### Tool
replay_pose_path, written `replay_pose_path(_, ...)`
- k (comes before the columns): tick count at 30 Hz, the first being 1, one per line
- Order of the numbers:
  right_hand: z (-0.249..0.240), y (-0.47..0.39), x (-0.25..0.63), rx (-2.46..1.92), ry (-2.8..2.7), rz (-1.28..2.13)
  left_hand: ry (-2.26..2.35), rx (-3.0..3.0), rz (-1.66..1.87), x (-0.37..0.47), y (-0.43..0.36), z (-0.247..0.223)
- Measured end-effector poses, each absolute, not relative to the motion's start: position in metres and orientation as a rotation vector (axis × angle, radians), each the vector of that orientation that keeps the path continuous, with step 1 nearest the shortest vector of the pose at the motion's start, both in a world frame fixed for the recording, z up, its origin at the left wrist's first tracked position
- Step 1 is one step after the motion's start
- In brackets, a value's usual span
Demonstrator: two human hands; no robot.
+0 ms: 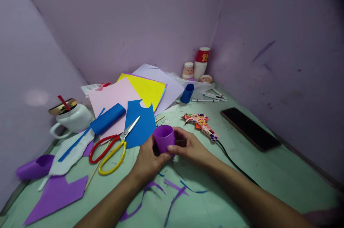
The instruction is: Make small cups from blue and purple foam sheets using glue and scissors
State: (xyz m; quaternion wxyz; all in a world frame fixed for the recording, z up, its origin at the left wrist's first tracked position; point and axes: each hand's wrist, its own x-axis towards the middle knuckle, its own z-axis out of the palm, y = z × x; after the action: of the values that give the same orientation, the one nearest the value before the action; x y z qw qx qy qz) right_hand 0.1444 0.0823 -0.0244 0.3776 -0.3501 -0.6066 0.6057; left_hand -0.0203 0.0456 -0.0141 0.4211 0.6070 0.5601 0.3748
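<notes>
Both hands grip a small purple cup-like tube (163,139), upright with its open top facing me. My left hand (149,161) wraps its lower left side, thumb near the base. From the right, my right hand (188,145) pinches the wall, thumb in front and fingers partly hidden behind. Just left of the hands lie scissors (125,134) with one red and one yellow handle, blades apart, over a blue sheet (139,127). A flower-patterned glue gun (200,124) with a black cord rests to the right. Purple and blue scraps (174,199) are scattered in front.
A white mug (73,118) stands at left near a rolled blue sheet (109,120) and a curled purple piece (36,167). Yellow (145,88) and pink sheets lie behind. A blue tube (187,93), markers (212,97) and paper cups (201,63) are at the back; a phone (248,127) lies right.
</notes>
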Motion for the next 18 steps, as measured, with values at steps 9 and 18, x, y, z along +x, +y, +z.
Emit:
replay_pose_path(9, -0.029, 0.082, 0.144, -0.854, -1.589, 1.535, 1.275, 1.46, 1.035, -0.025, 0.044, -0.022)
replay_pose_path(18, -0.034, 0.083, 0.143, -0.716, -1.562, 1.597, 1.08, 1.106, 1.21, -0.027, 0.051, -0.026)
